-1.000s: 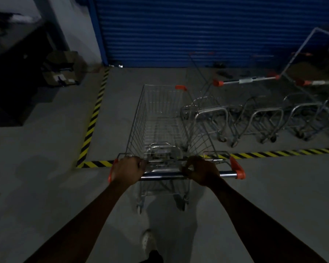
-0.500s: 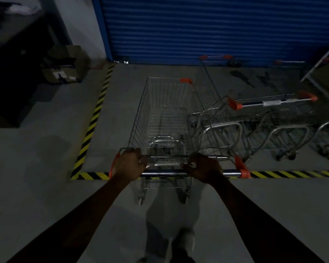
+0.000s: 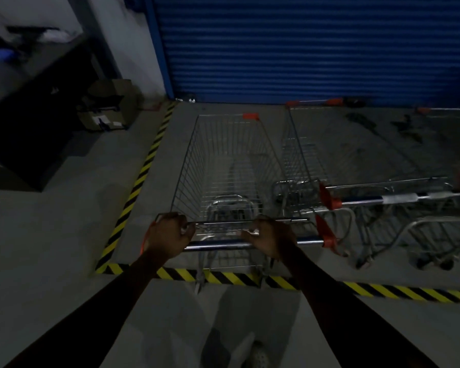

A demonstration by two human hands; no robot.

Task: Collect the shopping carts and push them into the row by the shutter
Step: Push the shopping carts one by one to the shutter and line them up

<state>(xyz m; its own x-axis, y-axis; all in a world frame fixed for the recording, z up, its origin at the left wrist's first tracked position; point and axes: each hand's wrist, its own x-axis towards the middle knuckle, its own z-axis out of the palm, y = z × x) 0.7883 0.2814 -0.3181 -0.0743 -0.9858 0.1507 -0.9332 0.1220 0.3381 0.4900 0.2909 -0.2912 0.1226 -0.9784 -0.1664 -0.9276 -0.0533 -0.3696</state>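
A wire shopping cart (image 3: 229, 166) with orange corner caps stands straight ahead of me, nose toward the blue shutter (image 3: 303, 49). My left hand (image 3: 168, 236) grips the left end of its handle bar (image 3: 307, 240). My right hand (image 3: 270, 239) grips the bar right of centre. The cart's rear wheels sit on the striped floor line (image 3: 383, 290). Close to its right side stands a parked cart (image 3: 329, 155), its handle level with mine, and more carts continue to the right edge.
Yellow-black floor tape (image 3: 144, 171) marks the bay's left side and front. A cardboard box (image 3: 109, 107) and a dark counter (image 3: 29, 107) lie left of the bay. My shoe (image 3: 255, 354) shows at the bottom.
The cart has rolled forward over the striped line into the bay, closer to the shutter and alongside the parked cart. Both hands keep their grip on the handle.
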